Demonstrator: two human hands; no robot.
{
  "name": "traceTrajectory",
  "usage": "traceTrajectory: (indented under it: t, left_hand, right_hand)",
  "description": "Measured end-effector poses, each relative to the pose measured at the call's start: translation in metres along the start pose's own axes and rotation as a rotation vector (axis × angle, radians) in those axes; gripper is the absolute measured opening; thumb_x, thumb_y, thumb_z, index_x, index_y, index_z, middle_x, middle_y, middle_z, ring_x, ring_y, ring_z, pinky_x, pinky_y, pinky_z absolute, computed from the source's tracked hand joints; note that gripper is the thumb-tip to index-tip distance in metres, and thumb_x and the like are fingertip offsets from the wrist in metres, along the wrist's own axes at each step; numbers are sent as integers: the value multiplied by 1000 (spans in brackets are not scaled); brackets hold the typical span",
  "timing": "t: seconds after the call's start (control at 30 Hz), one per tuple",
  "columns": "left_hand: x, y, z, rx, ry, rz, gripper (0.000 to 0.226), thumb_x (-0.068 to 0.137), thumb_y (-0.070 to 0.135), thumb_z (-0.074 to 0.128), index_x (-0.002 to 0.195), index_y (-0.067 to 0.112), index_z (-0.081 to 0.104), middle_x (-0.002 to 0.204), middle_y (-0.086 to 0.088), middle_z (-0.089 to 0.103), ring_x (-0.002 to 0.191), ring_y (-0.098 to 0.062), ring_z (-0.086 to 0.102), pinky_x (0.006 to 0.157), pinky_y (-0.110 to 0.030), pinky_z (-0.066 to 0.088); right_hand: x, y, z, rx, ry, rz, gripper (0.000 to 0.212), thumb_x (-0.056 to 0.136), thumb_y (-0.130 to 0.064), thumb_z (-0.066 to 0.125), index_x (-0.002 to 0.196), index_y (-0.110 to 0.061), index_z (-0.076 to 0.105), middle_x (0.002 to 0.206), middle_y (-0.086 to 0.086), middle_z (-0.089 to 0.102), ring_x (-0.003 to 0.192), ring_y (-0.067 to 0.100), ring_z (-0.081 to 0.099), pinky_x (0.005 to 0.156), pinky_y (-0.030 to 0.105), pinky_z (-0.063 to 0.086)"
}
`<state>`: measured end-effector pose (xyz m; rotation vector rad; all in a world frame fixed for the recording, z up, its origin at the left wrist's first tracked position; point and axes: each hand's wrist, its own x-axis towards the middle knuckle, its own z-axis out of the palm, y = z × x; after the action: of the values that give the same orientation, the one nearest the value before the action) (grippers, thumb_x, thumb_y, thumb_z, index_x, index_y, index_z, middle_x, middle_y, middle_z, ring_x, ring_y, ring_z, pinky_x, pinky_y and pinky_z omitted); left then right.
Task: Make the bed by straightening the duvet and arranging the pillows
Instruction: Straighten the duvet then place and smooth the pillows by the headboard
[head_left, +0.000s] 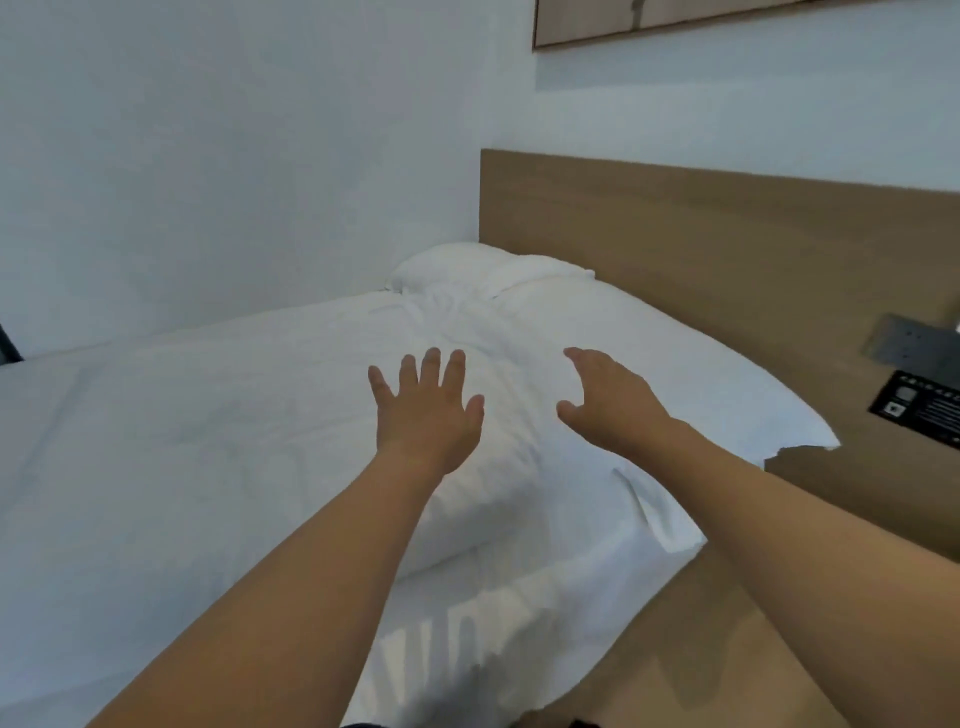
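The white duvet (208, 441) is spread over the bed, its folded edge bunched under both hands. Two pillows (623, 353) are seen at 1 o'clock against the headboard (727, 249). The left hand (426, 410) is splayed wide; the right hand (608, 400) is loosely spread, holding nothing. Bare wall (234, 156) borders the far edge.
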<state>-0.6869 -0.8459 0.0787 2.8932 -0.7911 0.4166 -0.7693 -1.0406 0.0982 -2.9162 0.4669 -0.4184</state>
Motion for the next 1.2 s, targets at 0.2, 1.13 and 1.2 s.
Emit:
traceTrajectory:
  t: [0.2,1.13,1.2]
  left_hand:
    - [50,71,19,115,21,223,61,100,49,21,154,24,8,162,-2,10,149,-27,6,117,-60,-2]
    - [322,147,319,223,-64,351,95,96,35,41,135,28,-46,153,-10,-35,145,-38,-22,107,-74,7]
    - [327,149,329,216,25,351,89,98,34,39,142,27,-38,155,-12,-32,145,-41,-18,106,-74,6]
  right_hand:
    - [6,116,-12,-26,-43,202,67,85,-35,52,146,-19,28,143,5,42,125,27,47,101,42,40]
    - [192,200,232,-557,-163,253,83,99,-37,35,145,1,-23,141,47,-23,132,65,-11,95,82,-8]
    - [199,199,237,-620,-178,256,78,101,-33,33,145,6,-19,140,51,-16,131,68,-4,96,81,-4]
